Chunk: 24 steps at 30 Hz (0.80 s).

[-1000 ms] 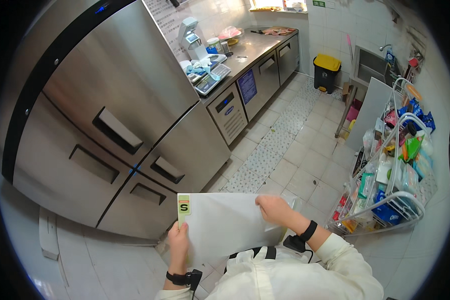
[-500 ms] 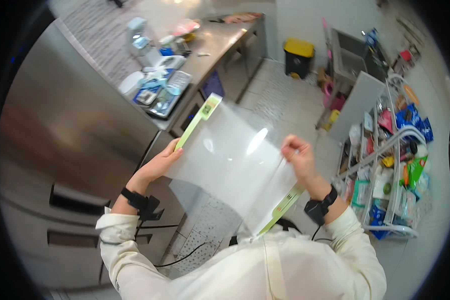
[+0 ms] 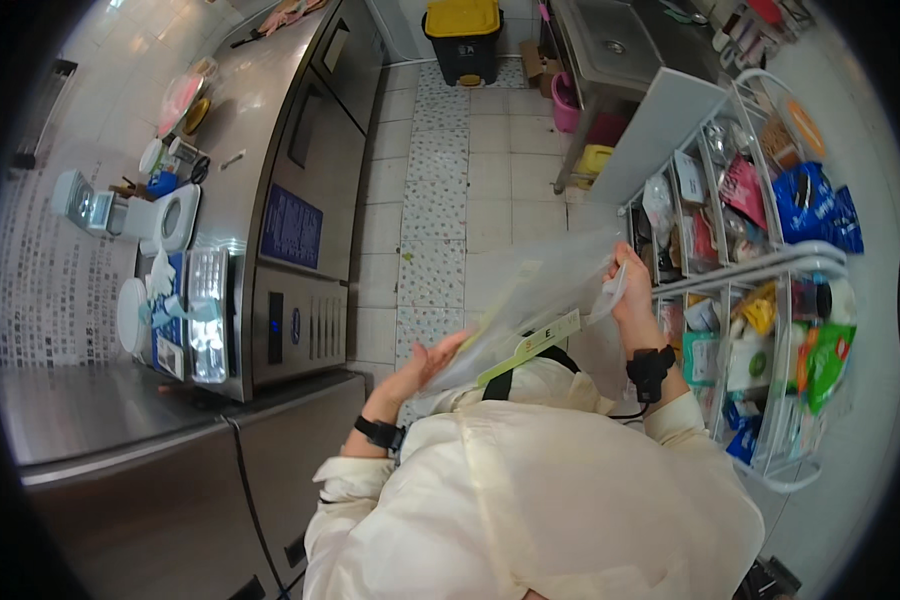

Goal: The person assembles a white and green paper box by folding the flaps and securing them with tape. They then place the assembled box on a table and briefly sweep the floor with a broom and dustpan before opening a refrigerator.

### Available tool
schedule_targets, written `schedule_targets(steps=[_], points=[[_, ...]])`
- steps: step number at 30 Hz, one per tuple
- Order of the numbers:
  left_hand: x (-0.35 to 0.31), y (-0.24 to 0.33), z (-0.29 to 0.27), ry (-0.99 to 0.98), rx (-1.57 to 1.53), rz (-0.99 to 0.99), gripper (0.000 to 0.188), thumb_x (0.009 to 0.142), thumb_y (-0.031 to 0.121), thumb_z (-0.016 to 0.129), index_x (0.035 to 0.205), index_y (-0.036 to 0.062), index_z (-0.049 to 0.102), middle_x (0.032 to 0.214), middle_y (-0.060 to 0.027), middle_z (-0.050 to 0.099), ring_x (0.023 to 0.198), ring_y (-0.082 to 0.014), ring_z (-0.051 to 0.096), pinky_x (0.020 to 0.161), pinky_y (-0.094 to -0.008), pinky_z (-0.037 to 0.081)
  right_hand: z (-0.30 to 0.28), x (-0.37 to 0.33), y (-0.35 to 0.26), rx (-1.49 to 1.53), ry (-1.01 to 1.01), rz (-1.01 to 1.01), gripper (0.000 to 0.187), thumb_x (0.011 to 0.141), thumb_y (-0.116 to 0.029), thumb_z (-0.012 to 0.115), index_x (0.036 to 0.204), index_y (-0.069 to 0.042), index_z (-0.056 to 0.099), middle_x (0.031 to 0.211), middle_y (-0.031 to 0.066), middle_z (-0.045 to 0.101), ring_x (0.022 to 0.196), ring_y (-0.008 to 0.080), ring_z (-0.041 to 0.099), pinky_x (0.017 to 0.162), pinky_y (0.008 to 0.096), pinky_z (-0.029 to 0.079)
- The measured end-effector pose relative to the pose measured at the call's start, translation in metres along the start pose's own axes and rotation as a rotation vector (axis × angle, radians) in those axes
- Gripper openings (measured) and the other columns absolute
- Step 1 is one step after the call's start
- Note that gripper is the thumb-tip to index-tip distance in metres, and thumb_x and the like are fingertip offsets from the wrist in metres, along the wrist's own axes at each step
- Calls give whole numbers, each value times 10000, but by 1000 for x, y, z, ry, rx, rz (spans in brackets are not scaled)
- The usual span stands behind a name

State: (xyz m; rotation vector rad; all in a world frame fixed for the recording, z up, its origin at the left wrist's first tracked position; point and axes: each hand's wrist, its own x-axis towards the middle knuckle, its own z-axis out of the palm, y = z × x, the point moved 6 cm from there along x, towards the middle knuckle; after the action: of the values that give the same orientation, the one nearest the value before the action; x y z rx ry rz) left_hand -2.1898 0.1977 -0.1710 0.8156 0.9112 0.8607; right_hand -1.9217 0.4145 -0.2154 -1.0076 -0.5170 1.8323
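Head view: a clear plastic sheet [image 3: 545, 290] is slanting between both hands, before the cream garment [image 3: 570, 470], no longer spreading broadly as half a second ago.
Left hand [image 3: 436, 360]: its fingers are stretching along the sheet's lower-left edge; whether they are pinching, I cannot tell.
Right hand [image 3: 630, 285]: its fingers are grasping the sheet's bunched right end.
Green strip [image 3: 530, 352]: it is slanting near the waist.
Handling: the right hand is probably bearing more, the sheet seemingly being turned.

Soft light, dark fisheye edges
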Motion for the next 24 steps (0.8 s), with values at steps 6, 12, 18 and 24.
schedule_targets(steps=[6, 12, 18, 24], points=[[73, 94, -53, 148, 563, -58, 1038, 623, 166, 782, 1448, 61, 162, 1476, -180, 249, 1380, -298, 220, 1119, -383, 202, 88, 121, -25, -65, 120, 78, 91, 899, -179, 572, 945, -101, 585, 741, -17, 530, 571, 116, 489, 466, 270, 395], [141, 134, -173, 569, 503, 85, 510, 812, 176, 671, 1277, 68, 491, 1263, -137, 535, 1116, -232, 538, 902, -324, 433, 168, 257, -37, -64, 28, 36, 176, 889, -177, 590, 1024, -64, 593, 775, 11, 562, 589, 129, 518, 487, 289, 421], [191, 216, -314, 839, 669, 358, 235, 886, 178, 582, 1070, 52, 656, 821, -69, 674, 672, -45, 548, 555, -197, 431, 292, 359, -70, -347, -95, -141, 273, 895, -193, 594, 1127, -55, 556, 921, 37, 549, 583, 111, 500, 506, 285, 423], [241, 350, -422, 872, 724, 486, 170, 891, 151, 591, 958, 8, 652, 637, -33, 565, 531, -51, 442, 480, -214, 370, 462, 399, -146, -1030, -273, -1022, 494, 807, -133, 697, 1263, -133, 509, 1135, 74, 443, 603, 113, 432, 621, 251, 419]])
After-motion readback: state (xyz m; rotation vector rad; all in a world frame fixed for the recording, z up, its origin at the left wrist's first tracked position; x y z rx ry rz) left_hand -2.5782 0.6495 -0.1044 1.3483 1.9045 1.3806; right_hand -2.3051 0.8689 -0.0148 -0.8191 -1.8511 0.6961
